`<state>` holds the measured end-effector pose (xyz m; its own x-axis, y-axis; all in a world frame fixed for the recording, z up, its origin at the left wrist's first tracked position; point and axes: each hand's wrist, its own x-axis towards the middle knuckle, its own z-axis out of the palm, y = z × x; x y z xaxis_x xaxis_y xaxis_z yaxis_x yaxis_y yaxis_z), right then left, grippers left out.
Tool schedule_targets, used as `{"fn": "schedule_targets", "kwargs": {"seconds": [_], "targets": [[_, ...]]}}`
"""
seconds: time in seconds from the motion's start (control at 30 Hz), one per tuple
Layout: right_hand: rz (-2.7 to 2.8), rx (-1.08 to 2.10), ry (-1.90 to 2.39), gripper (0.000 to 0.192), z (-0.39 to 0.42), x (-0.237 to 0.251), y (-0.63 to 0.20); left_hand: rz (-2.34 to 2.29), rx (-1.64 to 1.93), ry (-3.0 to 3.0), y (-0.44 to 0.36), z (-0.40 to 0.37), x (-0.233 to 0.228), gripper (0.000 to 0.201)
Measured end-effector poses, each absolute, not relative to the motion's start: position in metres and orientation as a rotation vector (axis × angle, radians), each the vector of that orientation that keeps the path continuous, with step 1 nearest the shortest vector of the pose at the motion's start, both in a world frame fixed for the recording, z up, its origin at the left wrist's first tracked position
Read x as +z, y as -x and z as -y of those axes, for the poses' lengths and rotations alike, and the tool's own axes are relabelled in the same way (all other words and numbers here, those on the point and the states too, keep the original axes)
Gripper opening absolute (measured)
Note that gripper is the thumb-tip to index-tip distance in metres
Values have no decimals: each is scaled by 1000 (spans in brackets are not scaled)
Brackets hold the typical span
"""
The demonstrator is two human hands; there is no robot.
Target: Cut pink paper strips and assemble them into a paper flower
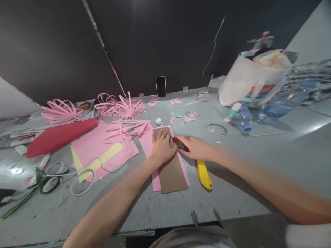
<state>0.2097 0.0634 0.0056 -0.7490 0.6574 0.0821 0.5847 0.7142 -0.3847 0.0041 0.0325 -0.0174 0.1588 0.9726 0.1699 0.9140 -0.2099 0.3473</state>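
left hand [163, 147] spread over card [173, 175] on paper [156, 182], seemingly aligning; next needed steady pressure; right hand [192, 146] had unclear grip.

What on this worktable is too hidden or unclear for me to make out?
All in the head view:
Yellow handle, upper end: covered by the right hand.
Brown board, middle: under the left hand.
White bag, lower contents: hidden by its side.
Dark object: cut off by the left edge.
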Motion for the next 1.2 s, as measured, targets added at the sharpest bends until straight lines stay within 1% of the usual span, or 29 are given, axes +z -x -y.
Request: {"fn": "schedule_targets", "kwargs": {"seconds": [0.6,0.9,1.2], "targets": [[2716,455,1006,47,-63,5,-209,-1911,573,-2275,-5,-33,-21,49],[2702,484,992,48,-63,4,-210,-1930,574,-2262,-6,-31,-19,51],[2697,521,985,48,-63,5,-209,-1901,588,-2279,-3,-33,-21,47]]}}
